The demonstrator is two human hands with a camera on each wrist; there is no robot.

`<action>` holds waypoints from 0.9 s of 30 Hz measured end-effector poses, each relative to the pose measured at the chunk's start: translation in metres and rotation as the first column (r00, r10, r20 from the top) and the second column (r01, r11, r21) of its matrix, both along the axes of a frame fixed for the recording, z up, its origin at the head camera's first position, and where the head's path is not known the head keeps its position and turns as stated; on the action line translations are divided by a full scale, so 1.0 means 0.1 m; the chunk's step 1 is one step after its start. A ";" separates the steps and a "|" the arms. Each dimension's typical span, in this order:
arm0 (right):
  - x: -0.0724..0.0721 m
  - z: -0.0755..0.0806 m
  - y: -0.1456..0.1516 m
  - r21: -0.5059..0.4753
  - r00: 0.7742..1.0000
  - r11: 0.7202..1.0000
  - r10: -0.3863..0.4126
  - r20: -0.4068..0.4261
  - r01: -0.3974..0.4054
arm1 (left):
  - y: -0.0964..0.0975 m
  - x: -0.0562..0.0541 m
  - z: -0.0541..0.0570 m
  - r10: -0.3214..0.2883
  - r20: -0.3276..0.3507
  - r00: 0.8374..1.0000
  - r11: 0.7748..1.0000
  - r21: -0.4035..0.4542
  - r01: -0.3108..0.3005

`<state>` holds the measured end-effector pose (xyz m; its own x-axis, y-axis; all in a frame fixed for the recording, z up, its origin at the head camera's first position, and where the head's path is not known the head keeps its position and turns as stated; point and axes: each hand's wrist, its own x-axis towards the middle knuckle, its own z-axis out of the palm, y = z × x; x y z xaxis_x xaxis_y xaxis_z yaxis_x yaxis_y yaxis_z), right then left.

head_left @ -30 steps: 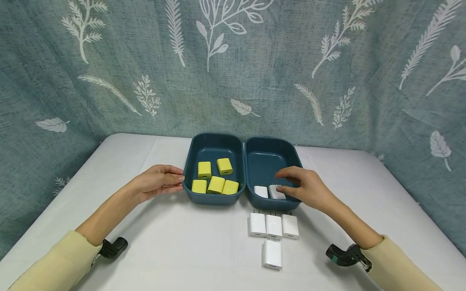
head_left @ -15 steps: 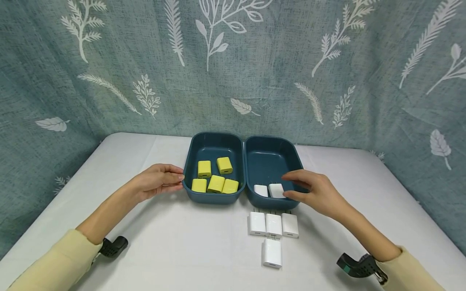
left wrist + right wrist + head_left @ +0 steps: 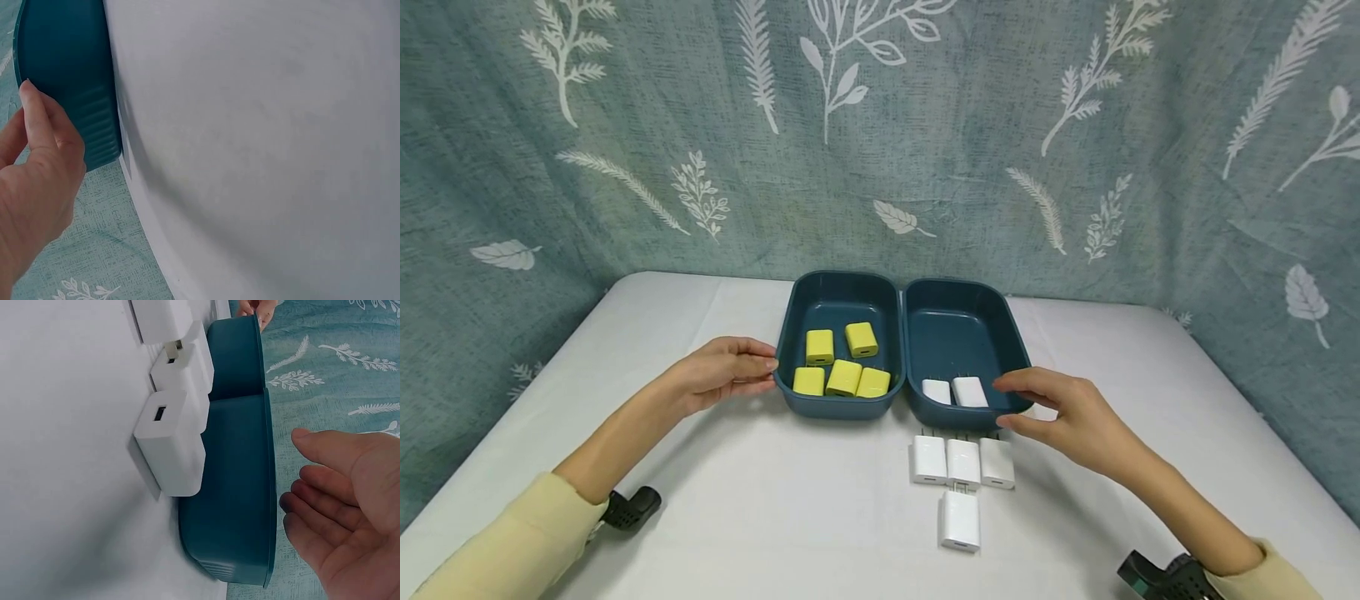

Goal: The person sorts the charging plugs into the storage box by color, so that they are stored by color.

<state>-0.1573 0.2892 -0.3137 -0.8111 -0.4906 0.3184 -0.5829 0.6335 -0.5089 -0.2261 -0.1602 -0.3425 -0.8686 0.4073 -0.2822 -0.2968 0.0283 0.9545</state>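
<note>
Two white chargers (image 3: 955, 392) lie in the right tray (image 3: 962, 329) — four (image 3: 961, 479) wait before it; right hand (image 3: 1063, 412) open, empty, left hand (image 3: 718, 375) touching the left tray (image 3: 838, 296).

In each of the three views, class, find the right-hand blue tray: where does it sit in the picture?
Head: right tray at centre, beside the left tray.
Left wrist: not in it; only one tray wall shows, at the left hand.
Right wrist: fills lower centre, by the right hand.
Shared landmark: the white table.
</note>
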 end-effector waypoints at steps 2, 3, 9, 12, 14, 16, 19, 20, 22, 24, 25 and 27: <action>0.02 -0.01 0.01 0.000 1.000 1.000 0.003 0.000 -0.003 | -0.01 0.00 0.00 0.003 0.003 1.000 1.000 -0.002 -0.003; 0.03 -0.02 0.01 0.004 1.000 1.000 0.003 -0.002 -0.003 | -0.01 0.01 0.00 0.003 0.004 1.000 1.000 -0.003 -0.003; 0.08 -0.07 0.03 0.025 0.999 1.000 0.000 -0.037 0.001 | -0.02 0.01 -0.01 -0.002 0.003 1.000 1.000 0.004 0.002; 0.12 -0.07 0.03 0.004 0.999 1.000 -0.009 -0.043 0.010 | -0.01 0.00 -0.01 -0.005 0.002 1.000 1.000 0.009 0.005; 0.15 -0.05 0.02 -0.016 0.999 1.000 0.002 -0.045 -0.002 | -0.01 0.01 -0.01 -0.003 0.004 1.000 1.000 0.012 0.003; 0.18 -0.04 0.02 -0.035 0.999 0.999 0.018 -0.041 -0.019 | 0.00 0.01 0.00 -0.001 0.007 1.000 1.000 0.014 0.001; 0.24 -0.01 0.01 -0.042 0.999 0.998 0.035 -0.033 -0.037 | 0.00 0.01 0.01 -0.001 0.007 1.000 1.000 0.014 0.001; 0.25 -0.01 0.01 -0.038 0.999 0.999 0.036 -0.030 -0.037 | -0.01 0.01 0.01 -0.002 0.005 1.000 1.000 0.013 0.002; 0.27 -0.01 0.01 -0.027 0.999 0.999 0.037 -0.020 -0.038 | -0.01 0.00 0.00 -0.004 0.003 1.000 1.000 0.013 0.004; 0.29 -0.02 0.01 -0.017 0.999 0.999 0.039 -0.004 -0.039 | -0.01 0.00 0.00 -0.006 0.001 1.000 1.000 0.013 0.006; 0.30 -0.03 0.01 -0.016 0.999 0.999 0.044 0.005 -0.044 | -0.01 0.00 0.00 -0.008 0.000 1.000 1.000 0.013 0.008; 0.31 -0.06 0.02 -0.017 0.998 0.998 0.055 0.022 -0.055 | -0.01 0.00 -0.01 -0.011 -0.001 1.000 1.000 0.016 0.011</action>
<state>-0.1264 0.2916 -0.3193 -0.7901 -0.5298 0.3083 -0.6048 0.5923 -0.5323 -0.2264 -0.1610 -0.3431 -0.8642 0.4216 -0.2746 -0.2955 0.0164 0.9552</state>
